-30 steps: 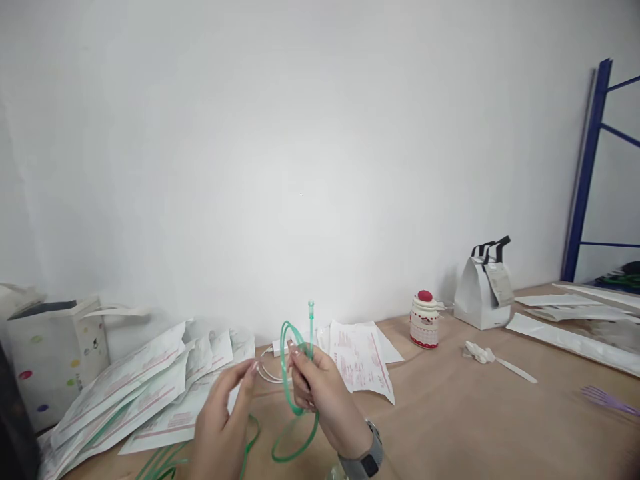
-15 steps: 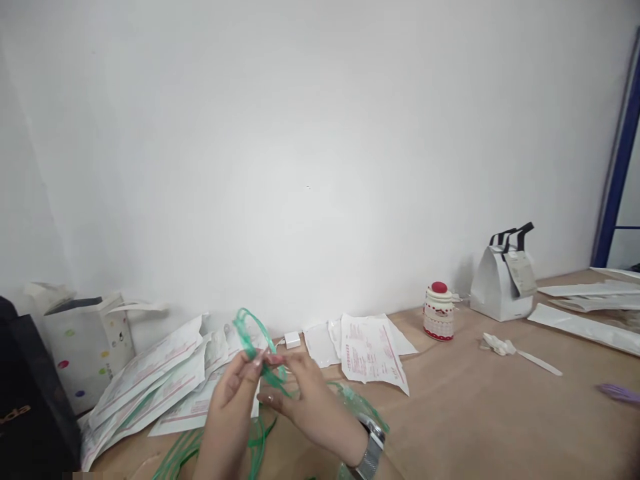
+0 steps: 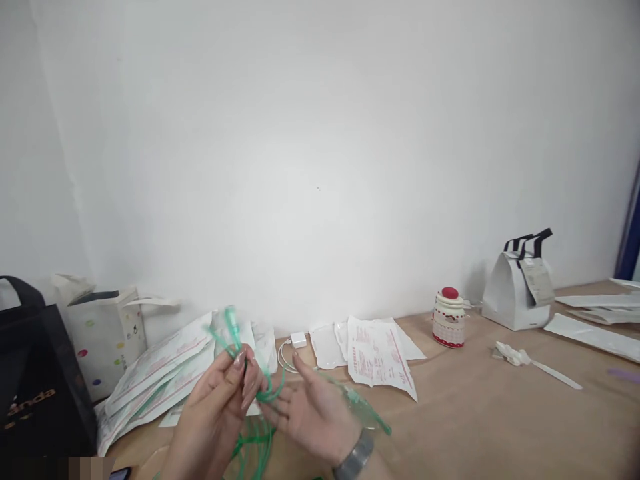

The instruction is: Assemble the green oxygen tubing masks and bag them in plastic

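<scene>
Okay, so in the head view both forearms come up from the bottom edge, the hands meeting left of centre, held up over the brown-covered table (image 3: pixel 500 413). The left hand (image 3: pixel 213 400) is angled up and inward, back of the hand toward the camera, with the thumb and fingers bunched at the tips. They're pinching a thin, see-through green plastic tube (image 3: pixel 271 395) up in the air: its blurry ends poke out above the fingertips and a loop hangs to the right.

The right hand (image 3: pixel 317 413) is a different story. It's lying back with the palm turned up and inward, thumb sticking up well away from the rest, fingers stretched out leftward beneath that loop. Looks unclenched to me, no grip visible, though the fingertips tuck in by the left hand, so I can't tell if they touch the tube. There's a grey band (image 3: pixel 354 456) around that wrist.

Around them: more loose green tubing (image 3: pixel 257 453) below the hands, a pile of white packets with red print (image 3: pixel 160 377) left of the left hand, and a clear plastic piece with a green end (image 3: pixel 367 408) just beside the right one.
</scene>
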`<action>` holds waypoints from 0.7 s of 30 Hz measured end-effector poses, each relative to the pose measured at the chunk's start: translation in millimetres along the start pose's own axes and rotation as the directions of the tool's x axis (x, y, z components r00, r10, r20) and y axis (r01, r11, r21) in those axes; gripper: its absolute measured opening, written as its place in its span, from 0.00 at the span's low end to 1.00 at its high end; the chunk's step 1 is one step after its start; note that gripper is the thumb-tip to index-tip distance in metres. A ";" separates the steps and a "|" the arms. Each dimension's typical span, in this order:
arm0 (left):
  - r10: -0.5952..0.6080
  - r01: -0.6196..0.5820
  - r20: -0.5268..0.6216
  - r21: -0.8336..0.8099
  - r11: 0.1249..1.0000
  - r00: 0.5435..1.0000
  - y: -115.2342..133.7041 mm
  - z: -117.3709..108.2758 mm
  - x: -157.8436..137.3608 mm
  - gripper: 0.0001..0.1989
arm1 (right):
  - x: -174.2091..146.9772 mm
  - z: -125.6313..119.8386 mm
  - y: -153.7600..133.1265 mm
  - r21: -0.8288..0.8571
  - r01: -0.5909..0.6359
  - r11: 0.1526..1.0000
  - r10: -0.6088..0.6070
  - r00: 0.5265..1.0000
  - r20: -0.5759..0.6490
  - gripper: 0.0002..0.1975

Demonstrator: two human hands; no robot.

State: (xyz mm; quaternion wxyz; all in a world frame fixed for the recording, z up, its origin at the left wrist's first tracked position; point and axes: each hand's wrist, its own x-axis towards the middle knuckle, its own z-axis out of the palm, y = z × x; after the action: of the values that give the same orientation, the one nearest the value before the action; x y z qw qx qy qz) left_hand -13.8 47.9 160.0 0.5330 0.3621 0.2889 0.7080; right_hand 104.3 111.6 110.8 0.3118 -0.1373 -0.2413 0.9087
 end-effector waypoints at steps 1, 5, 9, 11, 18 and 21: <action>-0.067 0.066 0.059 0.024 0.998 0.996 2.1 0.6 -2.9 0.09 | -2.7 -2.9 -8.6 0.036 0.027 0.999 -0.027 1.000 -0.013 0.26; -0.127 0.104 0.126 0.175 0.979 0.984 8.5 -3.9 -8.2 0.14 | -15.4 -8.5 -34.7 -0.008 0.193 0.981 -0.193 0.980 -0.054 0.14; -0.047 0.042 0.005 0.369 0.928 0.999 5.0 -17.9 -0.4 0.20 | -26.0 -6.1 -42.4 -0.277 0.417 0.865 -0.436 0.900 -0.004 0.15; -0.040 0.042 -0.014 0.464 0.885 0.999 1.6 -23.6 5.1 0.24 | -31.4 -4.8 -45.8 -0.376 0.452 0.809 -0.492 0.870 -0.015 0.20; -0.190 0.134 -0.012 0.757 0.640 0.982 5.0 -30.4 6.5 0.34 | -55.1 -5.7 -70.8 -0.447 0.452 0.772 -0.487 0.873 0.042 0.20; -0.246 0.092 0.079 0.785 0.612 0.966 5.7 -31.5 4.0 0.29 | -56.4 -8.2 -72.3 -0.587 0.480 0.652 -0.571 0.820 0.037 0.22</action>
State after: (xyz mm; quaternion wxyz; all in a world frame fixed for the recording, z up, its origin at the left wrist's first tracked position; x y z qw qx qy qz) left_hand -43.4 49.5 147.4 0.4132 0.5888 0.5490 0.4256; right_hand 187.0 128.7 147.4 0.5231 -0.2168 -0.5073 0.6496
